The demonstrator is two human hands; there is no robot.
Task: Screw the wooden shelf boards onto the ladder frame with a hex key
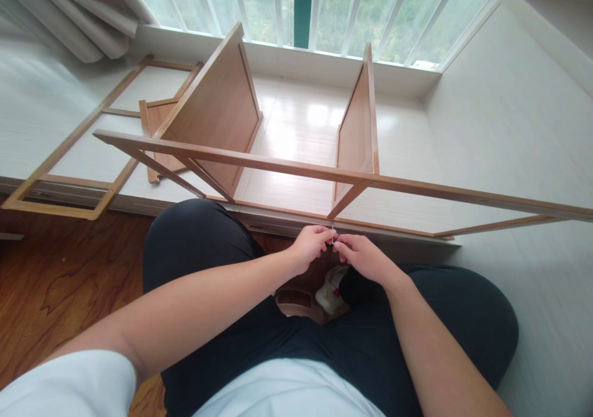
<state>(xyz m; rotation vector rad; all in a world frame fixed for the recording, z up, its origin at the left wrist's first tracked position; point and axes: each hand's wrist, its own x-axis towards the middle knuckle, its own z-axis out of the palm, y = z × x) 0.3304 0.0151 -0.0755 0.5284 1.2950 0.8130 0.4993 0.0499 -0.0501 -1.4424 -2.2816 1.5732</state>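
Wooden shelf unit pieces stand joined on the pale window ledge: a long side frame (259, 165) runs across in front of me, with two upright panels, the left panel (215, 102) and the right panel (356, 123), reaching back from it. At the frame's lower rail, below the right panel, my left hand (309, 248) pinches a thin metal hex key (332, 239). My right hand (359, 253) has its fingers closed on the same key from the other side. The key's upper end meets the rail; the screw itself is hidden.
Another ladder-like wooden frame (76, 139) lies on the ledge at left, with a smaller wooden panel (160, 126) beside it. A gathered curtain (88, 15) hangs at the back left. Window bars (303, 9) stand behind and a white wall (514, 114) at right. My knees flank my hands.
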